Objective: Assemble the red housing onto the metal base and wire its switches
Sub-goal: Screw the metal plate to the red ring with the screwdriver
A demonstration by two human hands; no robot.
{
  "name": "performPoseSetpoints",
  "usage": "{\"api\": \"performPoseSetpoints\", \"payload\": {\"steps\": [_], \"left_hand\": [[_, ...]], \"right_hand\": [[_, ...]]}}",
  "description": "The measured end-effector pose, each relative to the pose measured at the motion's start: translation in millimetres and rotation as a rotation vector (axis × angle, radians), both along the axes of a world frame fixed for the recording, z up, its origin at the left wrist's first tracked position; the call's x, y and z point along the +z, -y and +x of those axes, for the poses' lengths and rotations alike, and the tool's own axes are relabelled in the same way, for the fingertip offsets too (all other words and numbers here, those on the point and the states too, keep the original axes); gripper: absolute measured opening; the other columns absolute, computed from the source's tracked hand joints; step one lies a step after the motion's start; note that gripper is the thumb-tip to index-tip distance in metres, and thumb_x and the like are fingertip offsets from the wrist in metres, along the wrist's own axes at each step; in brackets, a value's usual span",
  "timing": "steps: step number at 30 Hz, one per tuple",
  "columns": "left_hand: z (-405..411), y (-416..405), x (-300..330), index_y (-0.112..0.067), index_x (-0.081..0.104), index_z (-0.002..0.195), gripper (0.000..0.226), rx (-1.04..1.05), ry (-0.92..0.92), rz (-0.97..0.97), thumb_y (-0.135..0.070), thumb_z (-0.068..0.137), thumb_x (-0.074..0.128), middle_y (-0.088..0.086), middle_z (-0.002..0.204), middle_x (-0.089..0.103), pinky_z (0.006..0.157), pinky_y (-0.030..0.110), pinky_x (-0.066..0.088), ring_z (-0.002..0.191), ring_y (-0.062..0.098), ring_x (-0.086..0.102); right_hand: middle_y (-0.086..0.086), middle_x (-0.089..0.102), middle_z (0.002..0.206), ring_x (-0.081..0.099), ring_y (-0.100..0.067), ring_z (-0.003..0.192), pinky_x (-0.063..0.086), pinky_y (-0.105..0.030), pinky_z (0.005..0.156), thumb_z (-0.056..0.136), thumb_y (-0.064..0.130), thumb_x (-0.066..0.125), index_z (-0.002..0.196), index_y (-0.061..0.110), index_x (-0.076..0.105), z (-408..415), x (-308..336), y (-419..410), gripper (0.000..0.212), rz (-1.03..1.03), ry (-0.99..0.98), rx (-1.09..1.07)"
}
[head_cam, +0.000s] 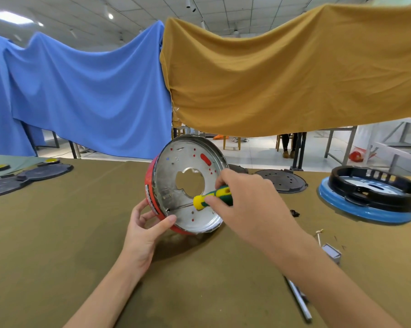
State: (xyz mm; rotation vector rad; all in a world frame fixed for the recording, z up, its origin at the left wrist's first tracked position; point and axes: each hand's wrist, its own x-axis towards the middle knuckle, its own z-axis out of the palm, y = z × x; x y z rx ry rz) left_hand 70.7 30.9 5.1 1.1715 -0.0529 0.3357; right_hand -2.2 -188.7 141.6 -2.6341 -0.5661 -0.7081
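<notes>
The red housing stands tilted on its edge on the table, its open side turned toward me. Inside it sits the round metal base, shiny, with a large centre hole and several small holes. My left hand grips the housing's lower left rim, thumb on the metal edge. My right hand holds a yellow and green screwdriver. Its thin shaft points left, with the tip at a spot near the base's lower left wall.
Black round covers lie at the back right and back left. A black ring on a blue base sits at the right. A small grey box, a metal rod and small loose parts lie by my right forearm. Blue and mustard cloths hang behind.
</notes>
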Motion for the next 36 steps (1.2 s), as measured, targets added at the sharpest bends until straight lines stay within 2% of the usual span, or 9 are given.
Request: {"api": "performPoseSetpoints", "payload": {"steps": [4,8,11,16,20,22,26,30,36], "left_hand": [[0,-1,-1,-0.021,0.051,0.132,0.104,0.018,-0.006,0.0,-0.022,0.037,0.094,0.016,0.121,0.062,0.083,0.04,0.056,0.103,0.028,0.07],[1,0,-2,-0.023,0.052,0.129,0.103,0.026,-0.009,0.019,-0.024,0.036,0.095,0.015,0.119,0.061,0.091,0.046,0.054,0.104,0.028,0.069],[1,0,-3,-0.022,0.051,0.13,0.104,0.037,-0.018,0.021,-0.024,0.036,0.094,0.015,0.121,0.06,0.096,0.049,0.053,0.106,0.031,0.068],[0,0,-3,-0.02,0.048,0.13,0.105,0.042,-0.009,0.049,-0.025,0.036,0.094,0.017,0.122,0.059,0.073,0.038,0.059,0.096,0.026,0.071],[0,1,-5,-0.023,0.049,0.128,0.103,0.048,-0.014,0.051,-0.027,0.035,0.094,0.015,0.12,0.06,0.077,0.039,0.059,0.097,0.023,0.071],[2,0,-5,-0.024,0.049,0.128,0.104,0.047,-0.019,0.055,-0.027,0.035,0.095,0.014,0.121,0.059,0.085,0.044,0.057,0.101,0.025,0.07],[4,-1,-7,-0.025,0.048,0.128,0.104,0.048,-0.031,0.046,-0.027,0.035,0.095,0.014,0.123,0.059,0.089,0.046,0.056,0.104,0.026,0.069],[3,-2,-9,-0.024,0.048,0.126,0.103,0.049,-0.017,0.065,-0.026,0.035,0.096,0.013,0.12,0.06,0.083,0.042,0.057,0.098,0.024,0.071],[4,-1,-9,-0.023,0.047,0.128,0.103,0.046,-0.015,0.051,-0.026,0.036,0.095,0.015,0.122,0.06,0.09,0.049,0.055,0.101,0.027,0.07]], "right_hand": [[0.003,0.053,0.074,0.054,-0.021,0.067,0.044,-0.032,0.06,0.099,0.054,0.043,0.089,0.02,0.047,1,-11,-5,0.036,-0.033,-0.008,-0.022],[0.009,0.042,0.098,0.052,-0.014,0.073,0.037,-0.023,0.06,0.093,0.027,0.059,0.106,0.028,0.046,1,0,6,0.019,0.04,-0.16,0.184],[0.01,0.05,0.088,0.053,-0.017,0.076,0.04,-0.03,0.069,0.096,0.038,0.057,0.102,0.024,0.052,4,1,7,0.016,-0.066,-0.081,0.085],[0.004,0.042,0.058,0.038,-0.017,0.052,0.03,-0.032,0.049,0.097,0.061,0.037,0.067,0.022,0.037,-1,-11,-8,0.05,-0.104,0.007,-0.13],[0.006,0.043,0.096,0.05,-0.013,0.066,0.036,-0.025,0.058,0.093,0.04,0.057,0.099,0.027,0.044,1,-5,4,0.019,0.061,-0.182,0.116],[0.01,0.04,0.1,0.048,-0.009,0.069,0.034,-0.022,0.06,0.091,0.028,0.062,0.104,0.031,0.043,1,0,9,0.023,0.047,-0.218,0.202],[0.006,0.051,0.09,0.053,-0.019,0.077,0.043,-0.033,0.071,0.095,0.042,0.059,0.098,0.025,0.052,2,-1,3,0.019,-0.029,-0.086,0.023],[0.005,0.038,0.055,0.033,-0.013,0.047,0.025,-0.029,0.045,0.1,0.059,0.033,0.064,0.022,0.032,-6,-12,-12,0.052,-0.097,0.039,-0.125],[0.007,0.036,0.099,0.05,-0.011,0.067,0.036,-0.021,0.056,0.094,0.031,0.058,0.104,0.03,0.039,-2,-2,6,0.022,0.084,-0.25,0.185]]}}
